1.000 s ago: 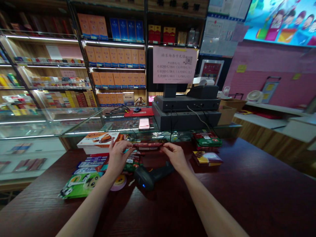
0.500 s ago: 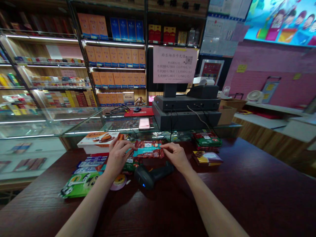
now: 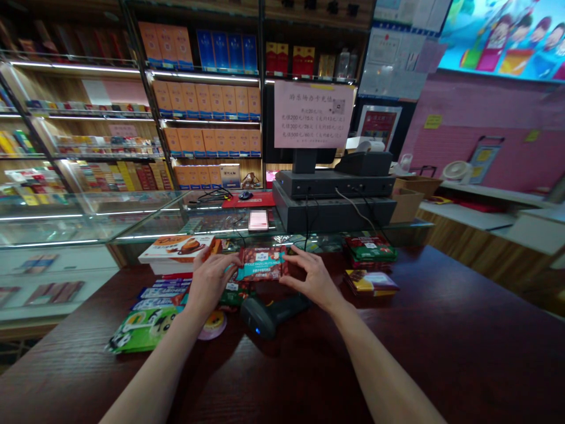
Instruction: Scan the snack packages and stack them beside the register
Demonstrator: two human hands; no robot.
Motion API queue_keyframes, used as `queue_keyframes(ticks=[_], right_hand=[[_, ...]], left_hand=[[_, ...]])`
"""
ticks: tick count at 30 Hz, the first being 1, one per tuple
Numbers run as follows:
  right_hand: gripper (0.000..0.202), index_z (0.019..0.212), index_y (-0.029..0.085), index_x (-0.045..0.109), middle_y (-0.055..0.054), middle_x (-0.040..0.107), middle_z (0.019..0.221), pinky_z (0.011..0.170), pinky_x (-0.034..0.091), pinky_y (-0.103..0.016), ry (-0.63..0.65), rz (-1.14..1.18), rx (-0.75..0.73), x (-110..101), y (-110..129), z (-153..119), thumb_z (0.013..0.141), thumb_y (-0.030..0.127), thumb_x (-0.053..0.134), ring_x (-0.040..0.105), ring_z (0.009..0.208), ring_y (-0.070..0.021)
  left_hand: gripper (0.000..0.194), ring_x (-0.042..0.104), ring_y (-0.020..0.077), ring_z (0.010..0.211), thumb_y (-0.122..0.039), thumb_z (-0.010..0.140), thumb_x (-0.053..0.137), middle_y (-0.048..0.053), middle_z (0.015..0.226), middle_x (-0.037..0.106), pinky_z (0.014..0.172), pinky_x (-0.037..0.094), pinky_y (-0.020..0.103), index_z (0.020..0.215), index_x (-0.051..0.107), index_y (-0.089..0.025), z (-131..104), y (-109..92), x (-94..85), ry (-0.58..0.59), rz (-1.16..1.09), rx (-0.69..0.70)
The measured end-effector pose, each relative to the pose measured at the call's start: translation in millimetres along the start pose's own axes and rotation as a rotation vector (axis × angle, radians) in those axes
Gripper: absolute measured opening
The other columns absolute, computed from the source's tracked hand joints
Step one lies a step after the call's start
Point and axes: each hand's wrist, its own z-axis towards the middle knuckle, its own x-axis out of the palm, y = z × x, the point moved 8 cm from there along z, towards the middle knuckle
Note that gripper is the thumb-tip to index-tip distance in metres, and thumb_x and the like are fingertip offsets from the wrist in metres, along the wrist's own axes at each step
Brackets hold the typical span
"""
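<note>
Two-handed hold: the left hand (image 3: 212,280) pinches one short end of the hazelnut packet (image 3: 263,263) between thumb and fingers; the right hand (image 3: 315,280) has its thumb at the opposite end and its fingers spread more widely, and whether it grips or merely steadies I cannot tell
Hazelnut packet: between the hands, printed face toward the camera, its long side running crosswise, beyond the barcode scanner (image 3: 260,318)
Weight: probably light, little strain for fingertips
Body: flat, likely a firm bar or slab that could snap if bent from both ends
Wrapper: thin and shiny by the look of it, so rather slippery; a light squeeze with dry pads should do
Best grip: the short ends or long edges, thumb below and fingers above, leaving the middle unpressed
Left side: green panda packet (image 3: 145,330) on the dark table (image 3: 419,353), with the white and orange box (image 3: 176,250) farther back
Right side: yellow and brown packs (image 3: 371,282) in front of red and green packets (image 3: 371,250), well apart from the scanner
</note>
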Motion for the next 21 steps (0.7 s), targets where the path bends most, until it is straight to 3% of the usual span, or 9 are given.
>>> queue_keyframes(ticks=[5,9,16,21], right_hand=[[0.057,0.128,0.029,0.066,-0.011,0.055,0.146,0.111,0.034,-0.049,0.025,-0.057,-0.035,6,-2,0,0.076,0.049,0.08,0.049,0.136,-0.0304],[0.059,0.132,0.026,0.063,-0.013,0.051,0.149,0.11,0.036,-0.05,0.012,-0.155,-0.11,6,3,0,0.079,0.047,0.078,0.047,0.138,-0.031],[0.052,0.133,0.023,0.061,-0.014,0.059,0.141,0.11,0.036,-0.05,-0.02,-0.285,-0.206,3,9,-1,0.085,0.041,0.072,0.044,0.141,-0.0296],[0.05,0.132,0.021,0.06,-0.014,0.064,0.136,0.115,0.028,-0.056,-0.027,-0.341,-0.245,1,11,-2,0.087,0.038,0.071,0.041,0.143,-0.0302]], left_hand=[[0.011,0.071,0.0214,0.098,-0.028,0.094,0.056,-0.002,0.108,0.076,0.115,0.024,0.052,0.094,0.067,-0.029,0,-1,-1.9,-0.024,0.033,-0.02],[0.01,0.072,0.0196,0.092,-0.027,0.094,0.057,-0.002,0.097,0.078,0.112,0.027,0.05,0.094,0.067,-0.028,-1,-2,2.1,0.007,0.03,-0.026],[0.009,0.071,0.019,0.097,-0.026,0.093,0.06,-0.001,0.102,0.077,0.116,0.025,0.05,0.09,0.068,-0.026,-1,-8,0.7,-0.045,0.066,0.05],[0.009,0.066,0.0243,0.112,-0.026,0.092,0.062,-0.005,0.102,0.078,0.121,0.011,0.06,0.086,0.069,-0.028,0,-21,-5.8,-0.111,0.137,0.111]])
